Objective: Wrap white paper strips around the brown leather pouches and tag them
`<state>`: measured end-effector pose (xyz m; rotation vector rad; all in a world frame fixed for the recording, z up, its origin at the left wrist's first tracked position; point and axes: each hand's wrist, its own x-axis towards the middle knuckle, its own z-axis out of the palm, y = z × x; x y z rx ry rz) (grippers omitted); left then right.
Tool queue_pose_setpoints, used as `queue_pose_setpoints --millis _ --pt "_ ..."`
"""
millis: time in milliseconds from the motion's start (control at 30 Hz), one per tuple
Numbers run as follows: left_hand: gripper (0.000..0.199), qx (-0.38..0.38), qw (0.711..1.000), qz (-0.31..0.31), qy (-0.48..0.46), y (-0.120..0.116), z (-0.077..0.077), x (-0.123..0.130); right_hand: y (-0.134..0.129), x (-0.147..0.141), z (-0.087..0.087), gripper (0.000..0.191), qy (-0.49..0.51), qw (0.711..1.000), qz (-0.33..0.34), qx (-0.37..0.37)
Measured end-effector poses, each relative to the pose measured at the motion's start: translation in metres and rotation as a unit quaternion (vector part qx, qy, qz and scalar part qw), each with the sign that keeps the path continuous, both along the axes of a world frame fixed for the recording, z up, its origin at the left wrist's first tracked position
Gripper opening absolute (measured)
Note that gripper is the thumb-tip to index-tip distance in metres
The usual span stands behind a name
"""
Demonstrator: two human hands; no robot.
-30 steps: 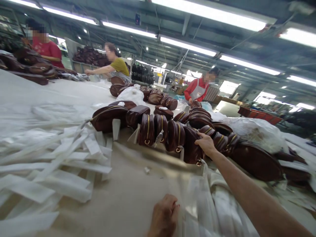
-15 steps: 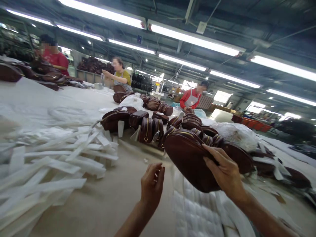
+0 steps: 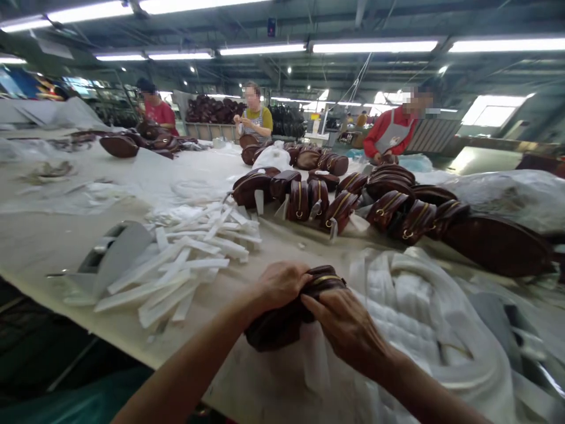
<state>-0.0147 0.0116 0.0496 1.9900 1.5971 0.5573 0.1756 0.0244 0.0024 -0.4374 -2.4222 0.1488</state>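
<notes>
A dark brown leather bag [image 3: 276, 330] with a gold zipper along its upper edge is held low over the table in front of me. My left hand [image 3: 286, 282] grips it from the left, close to the zipper end. On the other side, my right hand [image 3: 346, 318] has its fingers closed over the bag near the zipper. A strip of whitish wrapping [image 3: 314, 353] hangs beneath the right hand. Most of the bag's front is shaded and partly covered by my hands and forearms.
White paper strips [image 3: 194, 259] lie heaped on the left beside a grey tape dispenser [image 3: 119, 253]. Several brown bags [image 3: 304, 200] stand in rows behind. A roll of white padded wrap [image 3: 410, 306] lies to the right. Co-workers, one in a red sleeve [image 3: 375, 141], stand across the table [image 3: 44, 235].
The bag has come down and toward me from the row in my right hand. My left hand, free before, now grips it too. My view has turned right and tipped lower.
</notes>
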Motion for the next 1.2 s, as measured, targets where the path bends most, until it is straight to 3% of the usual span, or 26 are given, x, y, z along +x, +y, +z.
queue_pose_setpoints --millis 100,200,300,433,600,667,767,867,1000,1100,1200 --pt "0.023 0.127 0.987 0.053 0.086 -0.012 -0.004 0.003 0.024 0.007 0.004 0.027 -0.004 0.998 -0.052 0.029" --pt "0.022 0.289 0.936 0.051 0.195 -0.033 -0.02 0.01 0.037 0.009 0.0 0.029 0.0 1.0 -0.002 0.007" --pt "0.023 0.363 0.894 0.025 0.262 -0.053 -0.037 0.019 0.037 0.008 -0.004 0.027 0.018 0.999 0.019 0.041" --pt "0.026 0.311 0.898 0.072 0.302 -0.062 -0.049 0.032 0.033 0.003 -0.005 0.022 -0.018 0.999 0.023 0.031" --pt "0.01 0.204 0.918 0.15 0.306 -0.062 -0.045 0.037 0.048 0.001 -0.005 0.013 -0.068 0.987 0.023 -0.142" --pt "0.016 0.21 0.91 0.182 0.306 -0.065 -0.044 0.034 0.056 0.004 -0.006 0.018 -0.063 0.979 0.027 -0.192" --pt "0.024 0.236 0.896 0.217 0.307 -0.07 -0.048 0.026 0.065 0.008 -0.004 0.042 -0.054 0.974 -0.038 -0.215" --pt "0.02 0.216 0.896 0.251 0.297 -0.069 -0.048 0.021 0.069 0.004 0.003 0.056 -0.092 0.971 -0.092 -0.201" --pt "0.026 0.119 0.912 0.263 0.293 -0.056 -0.032 0.014 0.069 -0.011 0.016 0.027 -0.185 0.962 -0.117 -0.16" --pt "0.025 0.108 0.918 0.237 0.298 -0.042 -0.022 0.007 0.062 -0.018 0.02 0.029 -0.19 0.968 -0.141 -0.082" --pt "0.028 0.152 0.931 0.156 0.294 -0.029 -0.027 0.001 0.048 -0.02 0.014 0.029 -0.154 0.98 -0.125 -0.015"
